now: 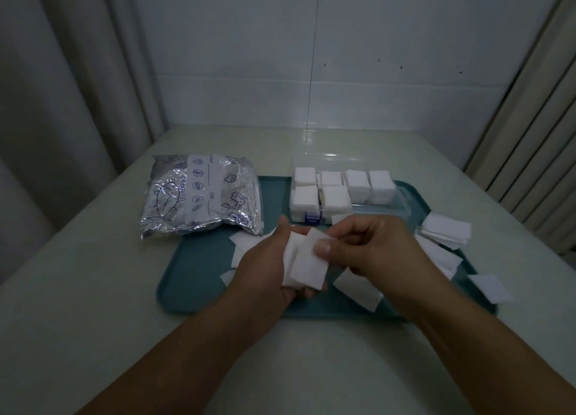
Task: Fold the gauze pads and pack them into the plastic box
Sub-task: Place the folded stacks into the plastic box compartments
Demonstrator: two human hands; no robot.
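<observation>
White tiled wall and pale curtains stand behind a light table, on which a teal tray lies. Over the tray's near middle both hands meet on one gauze pad. The left hand cups the pad from below and from the left, its fingers curled under the near edge and its thumb pointing away along the pad's left side. The right hand pinches the pad's upper right part, thumb on top and fingers behind it. The pad looks partly folded, one layer lapping over another.

Just beyond the grip sits the clear plastic box, its lid tipped up at the back; its compartments hold stacks of folded pads, and a blue latch shows on its near wall. Right of the grip a pile of flat pads lies at the tray's right edge, with loose ones scattered nearer. More loose pads lie under and left of the left hand. Beyond and left of the grip a silver foil bag rests half on the tray, half on the table.
</observation>
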